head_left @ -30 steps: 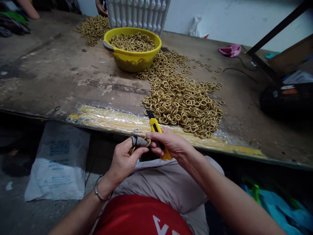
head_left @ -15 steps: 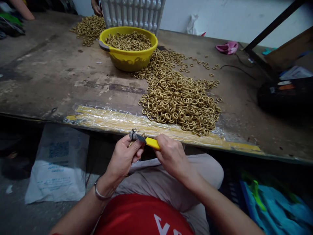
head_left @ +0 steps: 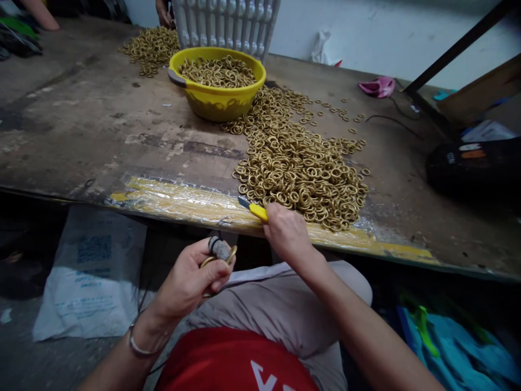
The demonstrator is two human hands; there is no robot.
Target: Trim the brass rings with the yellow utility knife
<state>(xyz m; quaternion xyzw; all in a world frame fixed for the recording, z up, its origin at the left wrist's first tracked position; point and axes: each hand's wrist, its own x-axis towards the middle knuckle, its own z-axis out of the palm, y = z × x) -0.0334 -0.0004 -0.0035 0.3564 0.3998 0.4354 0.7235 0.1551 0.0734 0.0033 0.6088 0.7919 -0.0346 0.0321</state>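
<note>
My left hand (head_left: 191, 277) is closed on a brass ring (head_left: 222, 258), pinched under a thumb wrapped in grey tape, below the table's near edge. My right hand (head_left: 287, 233) grips a yellow utility knife (head_left: 254, 209) whose blade points left over the taped table edge (head_left: 183, 203). A big heap of brass rings (head_left: 297, 168) lies on the table just beyond my right hand. Behind it stands a yellow basin (head_left: 217, 98) full of rings.
A second ring pile (head_left: 150, 46) lies at the far left beside a white crate (head_left: 228, 24), where another person's hand (head_left: 163, 13) shows. A pink cloth (head_left: 376, 86), a cable and a black bag (head_left: 474, 163) sit at the right. A white sack (head_left: 89, 271) lies on the floor.
My hands have parted. The right hand lifted the knife away from the ring to the table edge, and the left hand dropped lower with the ring.
</note>
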